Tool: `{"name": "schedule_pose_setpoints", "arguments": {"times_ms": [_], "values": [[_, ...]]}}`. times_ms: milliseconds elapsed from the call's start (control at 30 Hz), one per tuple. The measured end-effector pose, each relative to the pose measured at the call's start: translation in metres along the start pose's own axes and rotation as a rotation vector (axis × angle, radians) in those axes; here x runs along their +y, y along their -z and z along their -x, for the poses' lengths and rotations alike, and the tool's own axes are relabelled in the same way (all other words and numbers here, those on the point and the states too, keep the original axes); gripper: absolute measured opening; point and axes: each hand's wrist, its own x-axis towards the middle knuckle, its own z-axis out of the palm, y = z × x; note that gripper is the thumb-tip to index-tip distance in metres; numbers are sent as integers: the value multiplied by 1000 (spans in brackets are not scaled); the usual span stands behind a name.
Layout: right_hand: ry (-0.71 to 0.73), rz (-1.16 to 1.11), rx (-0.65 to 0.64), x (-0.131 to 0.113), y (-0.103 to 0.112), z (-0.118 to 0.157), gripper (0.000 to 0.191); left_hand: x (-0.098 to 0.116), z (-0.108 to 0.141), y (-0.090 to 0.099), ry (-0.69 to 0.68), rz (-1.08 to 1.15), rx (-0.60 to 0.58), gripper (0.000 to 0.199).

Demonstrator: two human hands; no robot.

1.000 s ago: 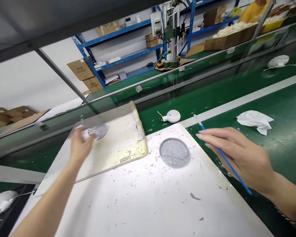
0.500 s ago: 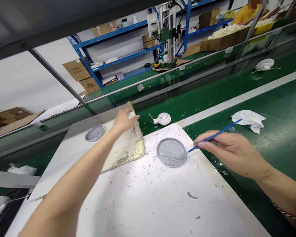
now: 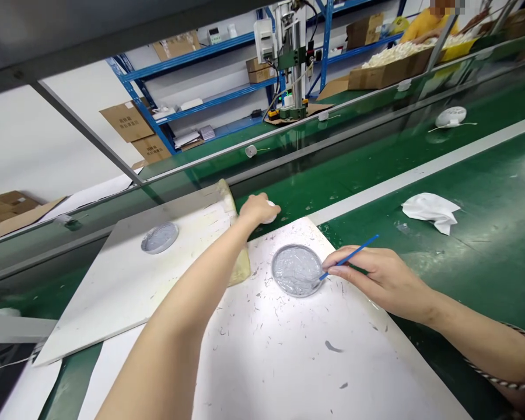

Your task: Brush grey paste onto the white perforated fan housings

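Note:
My left hand [image 3: 257, 210] is closed round a small white part [image 3: 270, 213], which shows between its fingers beyond the far edge of the white board. In my right hand [image 3: 376, 274] is a thin blue stick [image 3: 354, 252], pinched between thumb and fingers. The stick's lower end touches the right rim of a round dish of grey paste [image 3: 297, 270]. That dish sits on a white sheet [image 3: 262, 361] marked with grey smears.
A second grey dish [image 3: 160, 237] lies on a tilted white board [image 3: 109, 280] at the left. On the green belt are a crumpled white cloth [image 3: 431, 211] and a white device [image 3: 451, 116]. Shelves [image 3: 201, 55], a machine and a person in yellow are behind.
My left hand has moved right, off the board's yellowed edge, to where the white part lay, and grasps it. My right hand has shifted slightly left with the stick.

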Motion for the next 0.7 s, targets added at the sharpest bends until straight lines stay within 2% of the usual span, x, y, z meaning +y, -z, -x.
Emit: {"name": "schedule_pose_setpoints", "arguments": {"times_ms": [100,233,333,400,433,500,600,700], "values": [[-116,-90,25,2,-4,-3,19,-22,11,38,5,354,38,37],[-359,-356,130,11,-9,-12,20,-51,44,79,-21,761,116,27],[-553,-662,259,23,-14,-18,27,-64,75,87,-11,1197,119,22],[-641,-827,328,30,-17,-21,29,-69,96,82,13,1486,60,27],[-668,-879,353,33,-19,-22,29,-70,106,77,13,1550,20,33],[-702,-925,378,36,-21,-24,26,-72,123,65,-41,1483,-39,49],[-762,-997,407,38,-22,-25,23,-73,143,46,-196,1225,-69,75],[-801,-1051,416,39,-21,-25,23,-74,154,31,-322,1038,-109,81]]}}
